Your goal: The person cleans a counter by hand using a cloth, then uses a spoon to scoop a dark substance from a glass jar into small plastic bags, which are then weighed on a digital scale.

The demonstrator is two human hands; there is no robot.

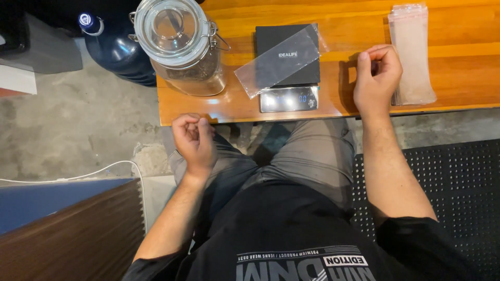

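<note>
Both hands are curled and hold nothing: left hand (194,139) near the jar (179,47), right hand (376,78) beside the filled bag (411,57). An empty bag (276,60) waits on the scale (288,78).

Bare wooden bench (234,106) shows between the glass jar (179,47) and the black scale (287,67), narrowed by the clear plastic bag (278,60) overhanging the scale's left edge. The right hand (376,78) fills the gap between scale and the stack of bags (411,52) (nearly touching them). The left hand (194,141) hangs off the front edge, unobstructed.
</note>
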